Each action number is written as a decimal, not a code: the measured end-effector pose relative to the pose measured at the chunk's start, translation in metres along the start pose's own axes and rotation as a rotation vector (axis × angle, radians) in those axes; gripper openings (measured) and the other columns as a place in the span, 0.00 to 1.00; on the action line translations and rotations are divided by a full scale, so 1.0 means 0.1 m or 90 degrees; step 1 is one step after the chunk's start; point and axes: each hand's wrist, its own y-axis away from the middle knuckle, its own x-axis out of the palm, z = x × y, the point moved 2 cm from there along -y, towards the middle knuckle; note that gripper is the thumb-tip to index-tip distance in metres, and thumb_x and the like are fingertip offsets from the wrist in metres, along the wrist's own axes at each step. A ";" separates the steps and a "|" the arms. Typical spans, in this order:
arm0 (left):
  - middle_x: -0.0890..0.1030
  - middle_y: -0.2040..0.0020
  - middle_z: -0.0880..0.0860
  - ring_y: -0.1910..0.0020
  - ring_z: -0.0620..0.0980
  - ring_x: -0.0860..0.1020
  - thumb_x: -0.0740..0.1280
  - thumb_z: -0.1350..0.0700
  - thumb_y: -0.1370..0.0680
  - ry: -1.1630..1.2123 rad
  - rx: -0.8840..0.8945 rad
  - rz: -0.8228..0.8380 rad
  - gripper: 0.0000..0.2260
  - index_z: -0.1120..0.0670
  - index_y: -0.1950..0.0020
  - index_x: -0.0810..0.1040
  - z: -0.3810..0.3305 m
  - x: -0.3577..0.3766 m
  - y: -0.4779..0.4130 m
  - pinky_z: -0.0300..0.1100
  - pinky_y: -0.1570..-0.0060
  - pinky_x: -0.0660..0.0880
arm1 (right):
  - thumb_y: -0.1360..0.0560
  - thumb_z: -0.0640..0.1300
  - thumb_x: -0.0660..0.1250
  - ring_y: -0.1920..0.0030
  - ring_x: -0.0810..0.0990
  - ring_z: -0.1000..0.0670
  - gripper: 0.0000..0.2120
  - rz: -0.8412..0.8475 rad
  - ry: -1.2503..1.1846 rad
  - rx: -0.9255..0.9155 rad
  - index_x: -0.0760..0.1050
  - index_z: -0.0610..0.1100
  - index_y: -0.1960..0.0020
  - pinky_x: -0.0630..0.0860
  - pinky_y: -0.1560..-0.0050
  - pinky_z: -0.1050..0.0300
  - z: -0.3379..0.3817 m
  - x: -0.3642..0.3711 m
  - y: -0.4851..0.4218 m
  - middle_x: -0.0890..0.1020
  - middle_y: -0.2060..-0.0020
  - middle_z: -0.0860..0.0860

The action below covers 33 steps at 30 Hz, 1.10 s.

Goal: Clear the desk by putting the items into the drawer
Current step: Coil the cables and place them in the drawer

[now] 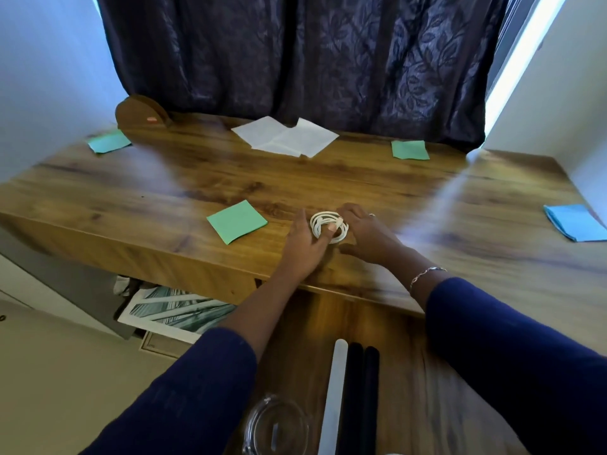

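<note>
A coiled white cable [328,224] lies near the front edge of the wooden desk [164,188]. My left hand [303,246] grips its left side, with the thumb hooked through the coil. From the right, my right hand [364,233] curls its fingers over the coil's far edge. Below the desk edge the open drawer [299,349] holds a white stick [335,389], two black sticks [361,395] and a clear glass lid [276,425].
Green sticky notes lie at front centre [236,221], back left [108,141] and back right [410,150]. White paper sheets [285,136] sit at the back, a blue pad [574,221] at the right edge, a brown wooden stand [141,113] at back left. Dark curtain behind.
</note>
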 end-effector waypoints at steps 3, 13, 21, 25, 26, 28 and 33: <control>0.55 0.23 0.57 0.25 0.56 0.54 0.59 0.41 0.22 -0.055 -0.015 0.030 0.36 0.57 0.23 0.47 0.06 0.03 -0.06 0.54 0.26 0.53 | 0.32 0.46 0.74 0.33 0.66 0.39 0.39 0.035 -0.006 0.039 0.59 0.39 0.28 0.66 0.35 0.48 -0.02 0.06 -0.17 0.63 0.30 0.41; 0.63 0.26 0.55 0.26 0.55 0.57 0.61 0.43 0.23 -0.066 0.042 0.096 0.33 0.55 0.25 0.53 0.14 0.06 -0.14 0.54 0.27 0.52 | 0.27 0.41 0.65 0.35 0.70 0.39 0.31 0.056 0.018 0.075 0.57 0.43 0.26 0.71 0.38 0.47 -0.03 0.26 -0.41 0.66 0.32 0.42; 0.72 0.33 0.49 0.33 0.51 0.68 0.63 0.41 0.25 0.030 0.098 0.094 0.27 0.50 0.30 0.63 0.13 0.09 0.00 0.51 0.35 0.68 | 0.28 0.42 0.68 0.40 0.73 0.40 0.30 0.008 -0.015 0.092 0.62 0.44 0.29 0.72 0.45 0.50 -0.01 0.15 -0.17 0.70 0.36 0.44; 0.68 0.32 0.46 0.32 0.47 0.64 0.63 0.45 0.23 0.042 0.138 0.106 0.28 0.51 0.26 0.58 -0.02 0.11 0.35 0.41 0.38 0.63 | 0.31 0.45 0.72 0.40 0.73 0.42 0.32 -0.012 -0.056 0.091 0.64 0.47 0.30 0.73 0.45 0.51 0.03 -0.04 0.24 0.71 0.36 0.46; 0.67 0.30 0.48 0.31 0.48 0.64 0.63 0.45 0.23 0.042 0.150 0.110 0.29 0.51 0.26 0.57 -0.07 0.14 0.47 0.41 0.38 0.63 | 0.32 0.46 0.73 0.40 0.74 0.43 0.34 -0.017 -0.060 0.091 0.64 0.48 0.29 0.72 0.44 0.51 0.03 -0.09 0.39 0.71 0.36 0.47; 0.67 0.29 0.51 0.31 0.49 0.64 0.63 0.46 0.22 0.049 0.167 0.120 0.29 0.52 0.25 0.57 -0.16 0.19 0.70 0.40 0.38 0.64 | 0.33 0.47 0.74 0.39 0.73 0.44 0.36 -0.030 -0.070 0.095 0.63 0.46 0.29 0.71 0.43 0.52 0.04 -0.19 0.70 0.71 0.35 0.46; 0.67 0.31 0.46 0.32 0.43 0.65 0.60 0.42 0.24 0.114 0.167 0.201 0.28 0.49 0.26 0.58 -0.31 0.46 1.38 0.33 0.39 0.63 | 0.32 0.45 0.74 0.38 0.73 0.47 0.34 -0.040 -0.139 0.126 0.65 0.43 0.30 0.69 0.40 0.56 -0.02 -0.29 1.67 0.71 0.35 0.47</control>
